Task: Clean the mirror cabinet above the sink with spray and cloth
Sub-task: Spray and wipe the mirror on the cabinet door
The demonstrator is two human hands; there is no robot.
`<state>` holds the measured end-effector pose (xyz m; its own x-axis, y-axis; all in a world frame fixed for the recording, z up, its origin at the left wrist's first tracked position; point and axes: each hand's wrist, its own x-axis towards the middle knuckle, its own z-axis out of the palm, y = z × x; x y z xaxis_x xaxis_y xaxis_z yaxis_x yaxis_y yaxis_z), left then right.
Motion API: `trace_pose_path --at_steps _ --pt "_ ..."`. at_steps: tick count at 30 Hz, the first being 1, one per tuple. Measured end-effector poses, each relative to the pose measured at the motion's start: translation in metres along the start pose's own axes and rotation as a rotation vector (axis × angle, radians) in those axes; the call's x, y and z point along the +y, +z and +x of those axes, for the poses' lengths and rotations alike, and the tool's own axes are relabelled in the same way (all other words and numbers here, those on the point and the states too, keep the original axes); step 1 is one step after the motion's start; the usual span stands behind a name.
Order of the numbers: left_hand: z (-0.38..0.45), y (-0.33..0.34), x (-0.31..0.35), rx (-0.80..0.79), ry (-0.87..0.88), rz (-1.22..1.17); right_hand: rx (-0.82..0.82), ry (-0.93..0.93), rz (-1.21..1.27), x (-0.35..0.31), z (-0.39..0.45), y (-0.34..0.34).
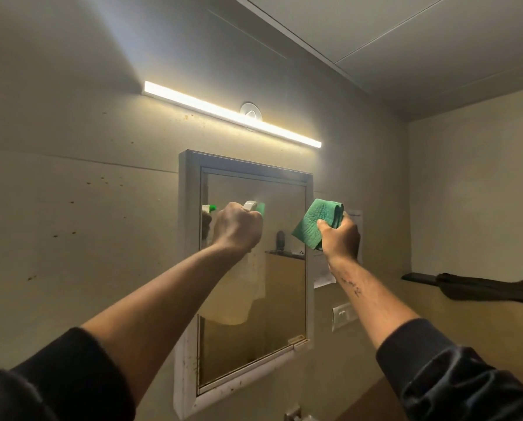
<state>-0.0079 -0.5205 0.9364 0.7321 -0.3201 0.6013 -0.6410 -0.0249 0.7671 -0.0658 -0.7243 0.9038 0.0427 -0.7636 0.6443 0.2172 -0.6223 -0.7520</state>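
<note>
The mirror cabinet [190,268] hangs on the wall in a pale frame, its glass hazy near the top. My left hand [237,227] is raised in front of the upper left of the glass and grips a spray bottle [255,206]; only its white top and green nozzle show above my fist, pointing at the mirror. My right hand [340,238] is held up beside the cabinet's right edge and pinches a folded green cloth [316,223], which is apart from the glass.
A lit strip light [230,115] runs across the wall above the cabinet. A dark shelf with dark fabric [482,287] juts from the right wall. A white switch plate [344,314] and a paper sheet [322,275] sit right of the cabinet.
</note>
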Motion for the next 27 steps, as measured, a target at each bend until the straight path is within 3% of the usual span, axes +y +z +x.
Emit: trace_pose_path --at_steps 15,22,27 --pt "0.029 0.060 0.005 -0.123 -0.035 -0.013 0.048 -0.051 -0.036 0.017 0.032 -0.008" --pt "0.041 0.014 0.001 0.019 -0.052 -0.150 0.101 -0.123 -0.106 0.012 0.076 0.027" --pt "0.023 -0.025 0.004 0.149 -0.053 -0.216 0.040 -0.079 -0.174 0.017 0.086 0.077"
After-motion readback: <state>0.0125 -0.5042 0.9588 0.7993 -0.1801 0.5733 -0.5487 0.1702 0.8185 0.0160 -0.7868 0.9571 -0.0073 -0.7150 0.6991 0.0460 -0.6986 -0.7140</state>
